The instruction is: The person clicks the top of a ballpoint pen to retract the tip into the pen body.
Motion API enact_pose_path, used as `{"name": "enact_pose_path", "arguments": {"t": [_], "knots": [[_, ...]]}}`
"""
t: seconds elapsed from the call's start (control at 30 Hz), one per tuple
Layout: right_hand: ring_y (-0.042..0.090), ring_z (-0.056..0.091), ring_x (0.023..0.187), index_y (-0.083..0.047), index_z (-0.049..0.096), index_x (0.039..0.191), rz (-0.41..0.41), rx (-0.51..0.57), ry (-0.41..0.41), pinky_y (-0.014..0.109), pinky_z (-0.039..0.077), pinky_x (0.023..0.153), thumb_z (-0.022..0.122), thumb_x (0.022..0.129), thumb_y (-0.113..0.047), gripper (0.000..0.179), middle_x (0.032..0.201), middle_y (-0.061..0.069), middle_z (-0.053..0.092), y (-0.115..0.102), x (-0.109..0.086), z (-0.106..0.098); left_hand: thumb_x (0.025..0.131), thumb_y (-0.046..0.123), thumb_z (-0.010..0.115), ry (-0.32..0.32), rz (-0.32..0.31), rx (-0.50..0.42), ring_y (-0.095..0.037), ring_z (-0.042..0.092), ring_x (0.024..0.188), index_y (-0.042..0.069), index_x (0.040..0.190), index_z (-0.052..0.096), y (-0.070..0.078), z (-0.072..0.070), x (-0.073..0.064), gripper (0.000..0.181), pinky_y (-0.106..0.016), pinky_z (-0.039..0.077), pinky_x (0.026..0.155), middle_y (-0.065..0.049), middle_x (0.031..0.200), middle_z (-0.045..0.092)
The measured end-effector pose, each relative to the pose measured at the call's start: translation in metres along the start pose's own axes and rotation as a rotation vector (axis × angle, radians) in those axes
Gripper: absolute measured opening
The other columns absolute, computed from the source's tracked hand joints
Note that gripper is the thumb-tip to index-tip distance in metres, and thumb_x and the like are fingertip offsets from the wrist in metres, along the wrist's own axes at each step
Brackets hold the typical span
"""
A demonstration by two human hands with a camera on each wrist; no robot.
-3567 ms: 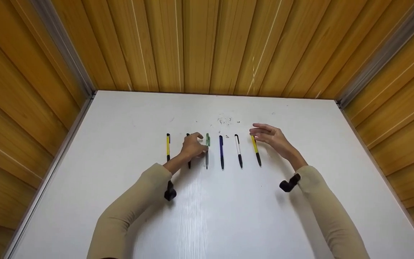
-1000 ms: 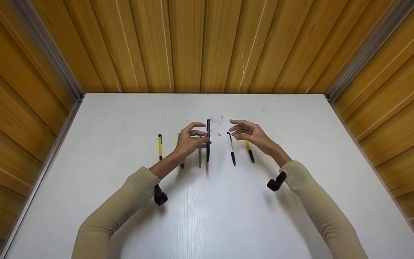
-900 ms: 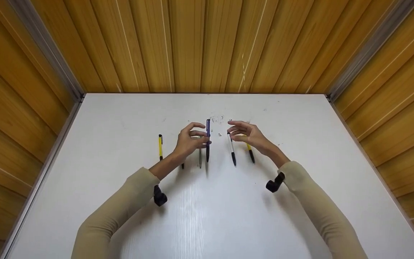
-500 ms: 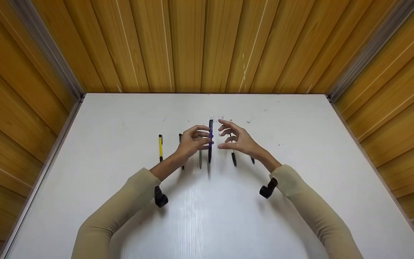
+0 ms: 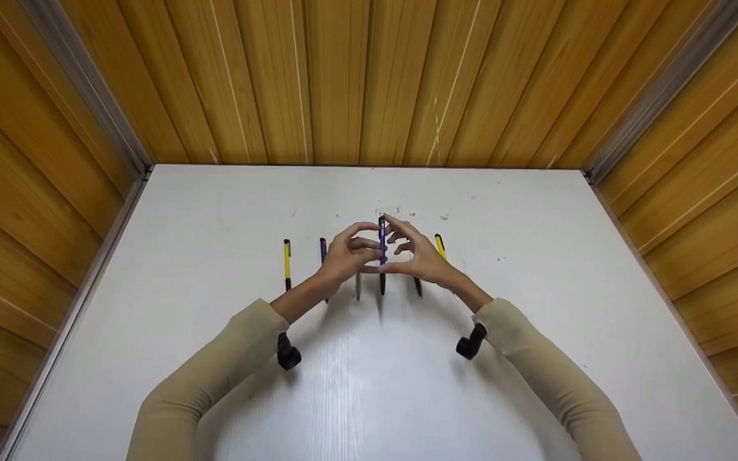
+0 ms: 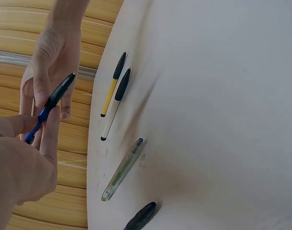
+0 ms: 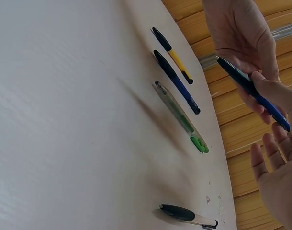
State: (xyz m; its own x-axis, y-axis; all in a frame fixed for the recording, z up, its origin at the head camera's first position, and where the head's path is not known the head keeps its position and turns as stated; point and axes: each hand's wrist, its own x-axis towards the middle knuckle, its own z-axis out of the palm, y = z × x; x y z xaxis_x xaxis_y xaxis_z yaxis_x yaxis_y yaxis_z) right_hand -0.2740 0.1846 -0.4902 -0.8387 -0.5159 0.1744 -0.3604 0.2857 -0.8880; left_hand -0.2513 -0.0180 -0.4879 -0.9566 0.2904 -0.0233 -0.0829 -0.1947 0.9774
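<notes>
Blue pen [image 5: 382, 256] in both hands; green pen [image 7: 182, 120] only wrist-visible.

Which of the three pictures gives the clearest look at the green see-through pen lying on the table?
The right wrist view: the green pen lies whole and unblocked on the table. The left wrist view also shows it whole, but paler. In the head view only its tip peeks from under the left hand.

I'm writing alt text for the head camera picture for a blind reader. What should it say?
Two hands, the left hand and right hand, hold a blue pen upright between them above a white table. More pens lie in a row beneath them, including a yellow pen at the left end; wooden panel walls stand behind.
</notes>
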Motion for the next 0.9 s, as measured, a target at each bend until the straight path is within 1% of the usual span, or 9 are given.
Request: {"name": "enact_pose_path", "arguments": {"t": [0.07, 0.13, 0.2, 0.37, 0.43, 0.53, 0.63, 0.73, 0.9], "knots": [[0.038, 0.051, 0.122, -0.006, 0.032, 0.16, -0.013, -0.026, 0.009, 0.044, 0.053, 0.097, 0.086, 0.077, 0.002, 0.1, 0.134, 0.022, 0.051, 0.001, 0.001, 0.002, 0.089, -0.014, 0.066, 0.008, 0.0, 0.009, -0.013, 0.072, 0.083, 0.002, 0.138, 0.055, 0.0, 0.0, -0.001, 0.053, -0.041, 0.067, 0.079, -0.007, 0.093, 0.071], [0.041, 0.051, 0.12, -0.003, 0.031, 0.159, -0.033, -0.058, 0.022, 0.048, 0.054, 0.095, 0.086, 0.076, 0.004, 0.1, 0.131, 0.025, 0.051, 0.001, 0.001, 0.004, 0.088, -0.013, 0.068, 0.017, 0.001, 0.016, -0.012, 0.071, 0.08, 0.002, 0.138, 0.056, -0.001, 0.0, -0.001, 0.054, -0.041, 0.067, 0.078, -0.004, 0.089, 0.069], [0.045, 0.051, 0.118, 0.001, 0.03, 0.158, -0.048, -0.084, 0.031, 0.052, 0.054, 0.095, 0.086, 0.075, 0.005, 0.1, 0.13, 0.029, 0.051, -0.002, 0.001, 0.006, 0.086, -0.014, 0.069, 0.023, 0.002, 0.02, -0.013, 0.071, 0.079, 0.002, 0.137, 0.057, -0.001, 0.0, -0.001, 0.055, -0.041, 0.067, 0.078, -0.006, 0.089, 0.069], [0.047, 0.051, 0.117, 0.007, 0.029, 0.156, -0.065, -0.1, 0.01, 0.056, 0.054, 0.094, 0.086, 0.076, 0.003, 0.098, 0.129, 0.032, 0.051, -0.024, -0.006, 0.006, 0.085, -0.014, 0.071, 0.049, -0.004, 0.046, -0.015, 0.072, 0.078, 0.004, 0.136, 0.06, -0.003, 0.0, 0.0, 0.055, -0.042, 0.067, 0.078, -0.014, 0.092, 0.071], [0.046, 0.051, 0.116, 0.008, 0.029, 0.156, -0.07, -0.096, 0.003, 0.056, 0.054, 0.093, 0.086, 0.076, 0.003, 0.098, 0.129, 0.03, 0.052, -0.032, -0.008, 0.005, 0.085, -0.012, 0.071, 0.06, -0.008, 0.07, -0.016, 0.073, 0.08, 0.006, 0.136, 0.061, -0.003, -0.001, 0.0, 0.055, -0.043, 0.067, 0.079, -0.013, 0.093, 0.071], [0.047, 0.051, 0.117, 0.007, 0.028, 0.157, -0.067, -0.085, 0.003, 0.057, 0.054, 0.093, 0.086, 0.076, 0.004, 0.1, 0.131, 0.029, 0.051, -0.033, -0.01, 0.004, 0.087, -0.009, 0.071, 0.064, -0.016, 0.087, -0.017, 0.074, 0.082, 0.008, 0.137, 0.062, -0.003, -0.001, -0.001, 0.054, -0.043, 0.067, 0.081, -0.008, 0.093, 0.071], [0.05, 0.051, 0.118, 0.005, 0.027, 0.158, -0.056, -0.075, 0.008, 0.059, 0.053, 0.094, 0.086, 0.076, 0.004, 0.102, 0.132, 0.03, 0.05, -0.032, -0.01, 0.004, 0.087, -0.008, 0.071, 0.056, -0.027, 0.082, -0.017, 0.074, 0.083, 0.009, 0.138, 0.062, -0.003, -0.001, -0.001, 0.054, -0.043, 0.067, 0.081, -0.006, 0.094, 0.07], [0.053, 0.05, 0.119, 0.003, 0.026, 0.159, -0.05, -0.075, 0.016, 0.063, 0.052, 0.095, 0.087, 0.075, 0.005, 0.104, 0.133, 0.032, 0.048, -0.021, -0.007, 0.005, 0.087, -0.009, 0.071, 0.054, -0.035, 0.079, -0.017, 0.074, 0.082, 0.009, 0.137, 0.062, -0.002, -0.001, -0.001, 0.054, -0.042, 0.067, 0.078, -0.006, 0.093, 0.07], [0.047, 0.053, 0.118, 0.001, 0.028, 0.159, -0.053, -0.099, 0.03, 0.055, 0.054, 0.092, 0.089, 0.073, 0.002, 0.106, 0.132, 0.026, 0.05, 0.001, -0.003, 0.004, 0.086, -0.01, 0.072, 0.055, -0.053, 0.079, -0.016, 0.073, 0.078, 0.01, 0.137, 0.063, -0.001, 0.0, -0.001, 0.056, -0.042, 0.068, 0.074, -0.007, 0.094, 0.071]]}}
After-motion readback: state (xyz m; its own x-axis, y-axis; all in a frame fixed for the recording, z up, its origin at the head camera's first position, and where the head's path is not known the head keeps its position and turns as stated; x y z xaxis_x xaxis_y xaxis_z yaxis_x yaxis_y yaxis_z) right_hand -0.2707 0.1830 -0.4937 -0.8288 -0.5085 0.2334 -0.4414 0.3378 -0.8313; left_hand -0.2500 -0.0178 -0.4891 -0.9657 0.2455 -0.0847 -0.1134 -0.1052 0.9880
